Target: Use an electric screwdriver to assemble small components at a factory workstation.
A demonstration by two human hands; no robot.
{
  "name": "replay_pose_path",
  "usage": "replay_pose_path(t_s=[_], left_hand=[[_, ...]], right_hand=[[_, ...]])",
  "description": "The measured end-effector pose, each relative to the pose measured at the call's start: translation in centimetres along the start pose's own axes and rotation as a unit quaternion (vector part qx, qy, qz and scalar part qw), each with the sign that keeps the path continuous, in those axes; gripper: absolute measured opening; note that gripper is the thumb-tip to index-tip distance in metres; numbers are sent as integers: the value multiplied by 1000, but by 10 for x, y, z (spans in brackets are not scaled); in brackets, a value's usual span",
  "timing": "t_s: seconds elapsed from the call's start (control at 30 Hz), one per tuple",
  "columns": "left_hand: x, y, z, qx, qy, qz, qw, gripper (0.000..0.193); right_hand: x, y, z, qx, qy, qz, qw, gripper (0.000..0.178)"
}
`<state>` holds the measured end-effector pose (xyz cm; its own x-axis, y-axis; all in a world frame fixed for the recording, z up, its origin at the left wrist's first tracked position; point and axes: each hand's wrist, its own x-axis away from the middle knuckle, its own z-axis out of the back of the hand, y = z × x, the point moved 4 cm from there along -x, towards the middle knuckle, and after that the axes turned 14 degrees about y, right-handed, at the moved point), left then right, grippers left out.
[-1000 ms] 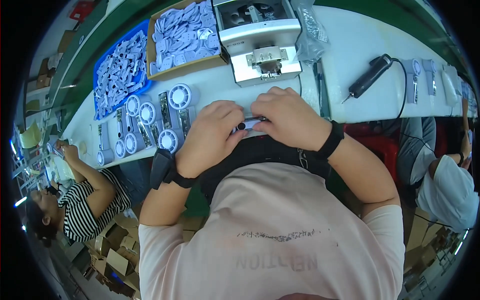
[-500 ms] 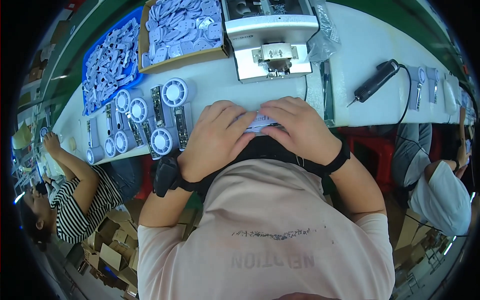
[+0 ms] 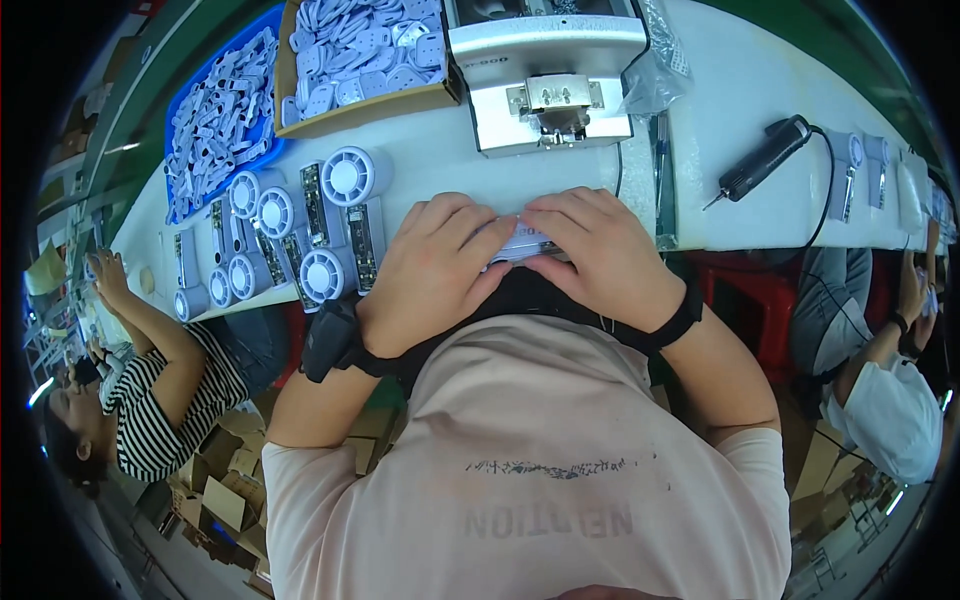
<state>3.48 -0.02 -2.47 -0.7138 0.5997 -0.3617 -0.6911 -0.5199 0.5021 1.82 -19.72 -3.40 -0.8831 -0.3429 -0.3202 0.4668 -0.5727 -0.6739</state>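
Note:
At the near edge of the table, both hands grip one pale plastic handheld-fan casing [image 3: 522,241] between them. My left hand [image 3: 432,268] is closed on its left end, fingers over the top and thumb below. The right end is pinched the same way by my right hand [image 3: 603,258]. Only the casing's middle shows, with printing on its upper face; the fingers hide both ends. Left of my left hand lie several pale handheld fans [image 3: 349,178] with round grilles, their handles showing circuit boards [image 3: 361,248].
A blue tray [image 3: 270,152] and a cardboard box [image 3: 372,116] hold pale plastic parts at the back left. A silver machine [image 3: 548,45] stands ahead, beside clear plastic wrap [image 3: 655,85]. A corded electric screwdriver [image 3: 765,160] lies right. Co-workers sit on both sides.
Both hands keep hold of the casing, which is tilted slightly differently and shows more of its upper face. The view has shifted a little. The right co-worker's arms have moved.

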Motion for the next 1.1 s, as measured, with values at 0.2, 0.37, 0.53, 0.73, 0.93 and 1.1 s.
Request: replay_pose_path(t_s=[0.2, 0.37, 0.53, 0.73, 0.93, 1.1], left_hand=[[8, -6, 4, 2, 13, 26, 1000, 41], [-1, 1, 4, -68, -30, 0, 997, 42], [29, 7, 91, -29, 140, 51, 988, 32], [139, -90, 248, -257, 295, 333, 858, 35], [218, -186, 254, -458, 161, 420, 767, 38], [245, -229, 246, -583, 143, 368, 710, 36]], right_hand=[[-4, -2, -7, 5, -8, 14, 1000, 42], [-4, 1, -4, 4, -40, -55, 998, 42], [-3, -33, 23, -67, 72, -78, 992, 48], [-49, -77, -59, -77, -41, -104, 991, 46], [-84, -93, -120, 27, -94, -21, 995, 37], [-94, -113, -117, 108, -103, -47, 988, 29]])
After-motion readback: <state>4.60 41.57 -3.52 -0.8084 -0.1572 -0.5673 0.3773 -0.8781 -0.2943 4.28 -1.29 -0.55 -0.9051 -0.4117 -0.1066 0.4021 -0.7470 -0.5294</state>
